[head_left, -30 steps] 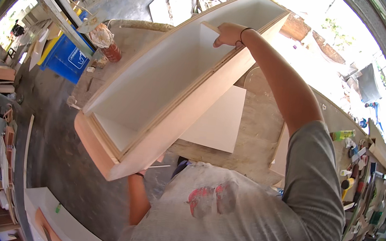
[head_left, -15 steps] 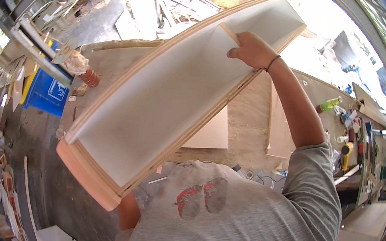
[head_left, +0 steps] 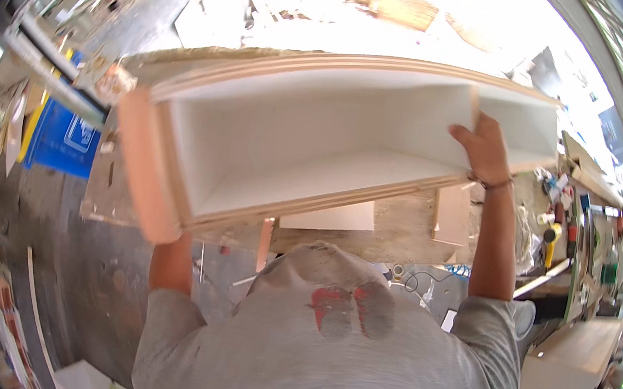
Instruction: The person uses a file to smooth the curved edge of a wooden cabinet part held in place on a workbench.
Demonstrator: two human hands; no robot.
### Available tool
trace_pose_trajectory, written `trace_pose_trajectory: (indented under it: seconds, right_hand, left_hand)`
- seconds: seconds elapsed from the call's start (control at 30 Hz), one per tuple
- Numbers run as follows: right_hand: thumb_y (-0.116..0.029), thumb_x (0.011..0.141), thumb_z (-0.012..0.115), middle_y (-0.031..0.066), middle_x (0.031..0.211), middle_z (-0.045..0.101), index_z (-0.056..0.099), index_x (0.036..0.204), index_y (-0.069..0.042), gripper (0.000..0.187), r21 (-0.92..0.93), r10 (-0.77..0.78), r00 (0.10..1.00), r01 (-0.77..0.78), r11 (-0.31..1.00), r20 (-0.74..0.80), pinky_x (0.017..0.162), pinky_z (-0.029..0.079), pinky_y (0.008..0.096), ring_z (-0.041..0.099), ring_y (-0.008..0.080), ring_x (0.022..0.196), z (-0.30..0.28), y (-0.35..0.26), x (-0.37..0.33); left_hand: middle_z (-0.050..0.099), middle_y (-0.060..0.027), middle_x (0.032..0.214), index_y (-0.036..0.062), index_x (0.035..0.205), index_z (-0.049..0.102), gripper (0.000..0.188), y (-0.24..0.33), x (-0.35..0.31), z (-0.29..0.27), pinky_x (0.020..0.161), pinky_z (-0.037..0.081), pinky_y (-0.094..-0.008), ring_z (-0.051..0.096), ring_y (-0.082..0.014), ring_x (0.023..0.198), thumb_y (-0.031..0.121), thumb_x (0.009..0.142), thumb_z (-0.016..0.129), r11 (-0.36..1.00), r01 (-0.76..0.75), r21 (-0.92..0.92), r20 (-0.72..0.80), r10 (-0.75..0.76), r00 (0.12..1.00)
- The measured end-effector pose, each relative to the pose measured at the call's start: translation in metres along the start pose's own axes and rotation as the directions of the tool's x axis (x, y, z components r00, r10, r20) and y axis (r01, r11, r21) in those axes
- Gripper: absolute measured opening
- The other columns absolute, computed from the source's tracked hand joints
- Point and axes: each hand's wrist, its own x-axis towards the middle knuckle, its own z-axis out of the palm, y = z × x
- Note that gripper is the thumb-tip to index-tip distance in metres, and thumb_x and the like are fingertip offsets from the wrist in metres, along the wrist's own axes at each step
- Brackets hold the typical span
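A long wooden box, open toward me, has white inner walls and bare plywood edges. It slants above the workbench, its left end nearer to me. A thick, pinkish-brown curved end piece caps that left end. Inside, toward the right, stands a thin divider. My right hand reaches over the near edge and grips this divider, thumb on its left side. My left forearm rises to the box's lower left corner, where the end piece hides my left hand and its fingers.
Under the box lies a wooden workbench with flat board pieces on it. Tools, one of them a yellow-handled tool, crowd its right side. A blue bin stands at the left. Long strips lie on the floor.
The box has swung clockwise from a steep diagonal to nearly level. Its right end has dropped nearer and its left end has risen. My right hand stays on the divider.
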Motion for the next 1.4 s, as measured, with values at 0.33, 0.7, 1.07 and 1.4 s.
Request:
trace_pose_trajectory:
  seconds: [0.33,0.7,1.07,1.4]
  right_hand:
    - [-0.015,0.084,0.064,0.0105,0.091,0.068,0.063,0.103,0.008,0.030,0.040,0.204,0.979,-0.203,0.978,-0.026,0.077,0.048,0.0304,0.061,0.0158,0.081,0.019,0.008,-0.022]
    - [-0.016,0.085,0.064,0.0093,0.090,0.067,0.062,0.104,0.008,0.030,-0.039,0.238,0.970,-0.239,0.970,-0.046,0.078,0.047,0.0287,0.059,0.0147,0.082,0.034,0.009,-0.026]
    - [-0.013,0.084,0.063,0.0111,0.093,0.067,0.059,0.109,0.007,0.031,-0.038,0.184,0.970,-0.192,0.981,-0.158,0.080,0.047,0.0304,0.061,0.0171,0.085,0.045,0.005,-0.035]
    - [-0.004,0.078,0.064,0.0126,0.108,0.061,0.049,0.123,0.005,0.048,0.125,0.153,0.982,-0.139,0.982,-0.108,0.086,0.047,0.0311,0.058,0.0200,0.097,0.038,0.017,-0.055]
  left_hand:
    - [0.044,-0.0127,0.136,0.0099,0.137,0.039,0.066,-0.043,0.021,-0.015,0.101,0.032,-0.0497,0.040,-0.0317,0.126,0.048,0.085,0.053,0.992,0.038,0.118,-0.175,-0.017,0.984]
    - [0.049,-0.0142,0.132,0.0075,0.135,0.042,0.065,-0.050,0.038,-0.021,0.100,0.035,-0.0463,0.045,-0.0322,0.122,0.044,0.084,0.059,0.976,0.034,0.217,-0.206,0.012,0.978]
    - [0.053,-0.0156,0.129,0.0051,0.133,0.044,0.064,-0.070,-0.054,-0.066,0.099,0.039,-0.0429,0.049,-0.0328,0.119,0.040,0.083,0.065,0.712,-0.344,0.612,-0.095,0.499,0.862]
    - [0.051,-0.0160,0.120,0.0081,0.132,0.044,0.087,-0.119,-0.258,-0.068,0.092,0.035,-0.0516,0.044,-0.0352,0.116,0.058,0.066,0.074,-0.102,-0.452,0.886,0.459,0.061,0.886]
